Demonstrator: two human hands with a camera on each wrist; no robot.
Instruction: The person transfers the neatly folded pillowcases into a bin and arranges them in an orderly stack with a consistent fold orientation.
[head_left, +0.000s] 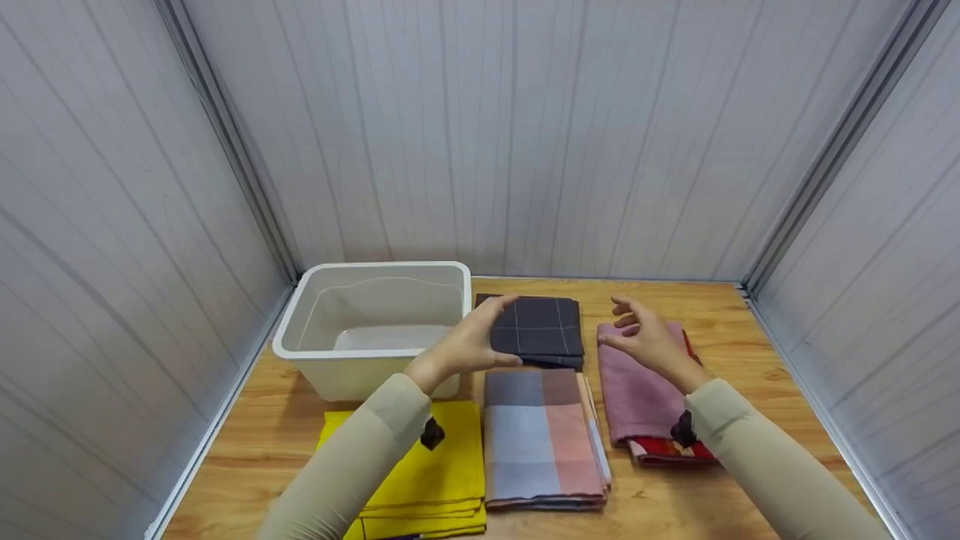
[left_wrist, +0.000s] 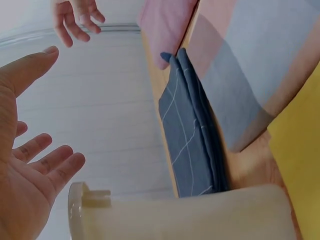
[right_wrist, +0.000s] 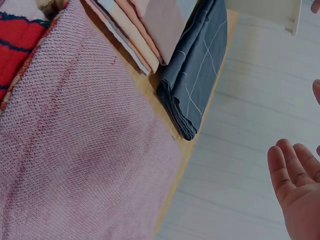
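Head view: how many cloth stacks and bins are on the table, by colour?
Dark grey checked cloth: 1
Pink cloth over a red patterned one: 1 stack
Grey-and-pink plaid stack: 1
Yellow stack: 1
White plastic bin: 1
Total: 5

yellow cloth [head_left: 427, 465] cut off below

This was a small test booth rather than a home: ribbed grey panel walls [head_left: 525, 135] closed in a wooden tabletop [head_left: 720, 300] from nine through twelve to three o'clock.
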